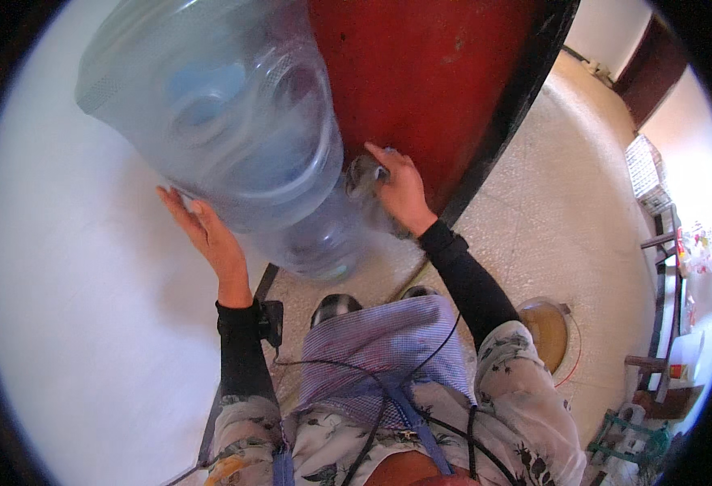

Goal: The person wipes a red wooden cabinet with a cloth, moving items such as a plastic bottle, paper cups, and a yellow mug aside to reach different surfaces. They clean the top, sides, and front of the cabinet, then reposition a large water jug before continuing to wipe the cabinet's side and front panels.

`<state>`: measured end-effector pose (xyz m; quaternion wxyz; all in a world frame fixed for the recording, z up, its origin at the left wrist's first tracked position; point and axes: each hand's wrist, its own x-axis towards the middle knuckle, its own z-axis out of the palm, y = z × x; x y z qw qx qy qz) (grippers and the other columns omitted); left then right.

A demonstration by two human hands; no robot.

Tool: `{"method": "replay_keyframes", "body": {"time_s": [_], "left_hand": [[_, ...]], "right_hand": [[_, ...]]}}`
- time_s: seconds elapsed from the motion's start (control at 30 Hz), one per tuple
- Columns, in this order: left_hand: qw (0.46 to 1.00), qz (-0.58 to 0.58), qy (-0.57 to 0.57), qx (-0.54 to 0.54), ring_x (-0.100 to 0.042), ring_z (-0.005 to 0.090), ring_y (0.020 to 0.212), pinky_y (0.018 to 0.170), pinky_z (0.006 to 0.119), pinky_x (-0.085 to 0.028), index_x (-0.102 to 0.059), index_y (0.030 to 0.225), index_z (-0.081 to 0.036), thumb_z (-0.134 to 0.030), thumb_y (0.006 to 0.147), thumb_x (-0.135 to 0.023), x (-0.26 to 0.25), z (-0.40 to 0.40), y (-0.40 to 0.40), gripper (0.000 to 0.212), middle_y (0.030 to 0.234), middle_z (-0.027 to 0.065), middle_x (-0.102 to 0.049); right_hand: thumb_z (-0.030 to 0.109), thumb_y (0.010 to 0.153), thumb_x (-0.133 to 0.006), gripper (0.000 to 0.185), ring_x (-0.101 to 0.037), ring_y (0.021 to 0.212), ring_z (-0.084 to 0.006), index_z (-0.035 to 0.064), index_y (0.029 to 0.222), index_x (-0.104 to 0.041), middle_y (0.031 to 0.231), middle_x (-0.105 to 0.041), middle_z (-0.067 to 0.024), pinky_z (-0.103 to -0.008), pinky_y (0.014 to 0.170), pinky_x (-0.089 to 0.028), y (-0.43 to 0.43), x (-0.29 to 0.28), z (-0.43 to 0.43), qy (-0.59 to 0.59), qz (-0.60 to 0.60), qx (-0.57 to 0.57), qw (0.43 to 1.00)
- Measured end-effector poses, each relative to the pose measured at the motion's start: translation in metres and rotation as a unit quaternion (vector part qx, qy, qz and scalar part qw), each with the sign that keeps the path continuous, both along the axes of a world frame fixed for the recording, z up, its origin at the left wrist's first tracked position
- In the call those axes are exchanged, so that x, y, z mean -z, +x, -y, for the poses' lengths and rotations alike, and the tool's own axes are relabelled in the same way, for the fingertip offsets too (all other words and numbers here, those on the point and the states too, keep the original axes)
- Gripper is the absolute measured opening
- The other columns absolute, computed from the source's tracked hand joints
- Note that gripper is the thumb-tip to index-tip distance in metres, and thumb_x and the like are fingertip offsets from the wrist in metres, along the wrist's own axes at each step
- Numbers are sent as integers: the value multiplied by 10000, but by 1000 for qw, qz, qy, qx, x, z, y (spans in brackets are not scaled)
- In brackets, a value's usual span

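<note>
A large translucent plastic water bottle (228,127), bluish and slightly blurred, fills the upper left, in front of a red panel with a dark edge (416,73). My left hand (210,243) lies against the bottle's lower left side, its fingers pointing up. At the other side is my right hand (401,188), its fingers bent around a crumpled greyish cloth (365,182) and the index finger stretched out. Below the large bottle shows more clear plastic (313,243); whether it belongs to the same bottle I cannot tell.
A white wall (76,273) stands close on my left. On the speckled floor (550,219) at the right sits a round bucket (541,334) with brownish contents. Farther right are a woven box (647,173), a green rack (629,437) and dark wooden furniture. Black cables hang across my apron.
</note>
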<state>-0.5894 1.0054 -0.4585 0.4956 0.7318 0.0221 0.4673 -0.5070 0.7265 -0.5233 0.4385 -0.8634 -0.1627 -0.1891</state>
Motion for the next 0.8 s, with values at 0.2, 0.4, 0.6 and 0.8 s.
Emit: {"method": "replay_keyframes", "body": {"time_s": [0.2,0.4,0.6,0.8], "left_hand": [[966,49,245,69,-312,360,1445,1184,516,-230,-247,1532,-17,-517,908,-701,32,63,-47,920,1584,212,-275],[898,-26,-50,436,-313,364,1450,1200,501,-257,-137,1590,-70,-428,804,-835,33,174,-15,1110,1600,210,-206],[773,-142,-368,496,-451,254,1379,1180,393,-347,-264,1562,-102,-57,832,-740,-5,208,9,872,1516,132,-407],[848,161,-156,480,-439,280,1387,1189,415,-328,-296,1567,-95,-160,855,-763,-89,238,65,854,1571,152,-364]], "right_hand": [[-87,706,-645,639,-610,1178,-291,83,1323,-636,1213,-657,-135,-360,1029,-464,-48,-48,34,136,47,-22,989],[17,809,-704,587,-594,1195,-253,53,1381,-574,1261,-619,-140,-341,1046,-435,-84,-105,55,155,47,-97,982],[208,899,-725,594,-658,1117,-339,87,1447,-530,1402,-577,-165,-397,980,-526,-76,-178,100,-260,244,32,934],[388,1050,-459,580,-253,1507,-338,111,1553,-377,1618,-290,-193,-436,1213,-218,10,-283,165,-108,500,175,841]]}}
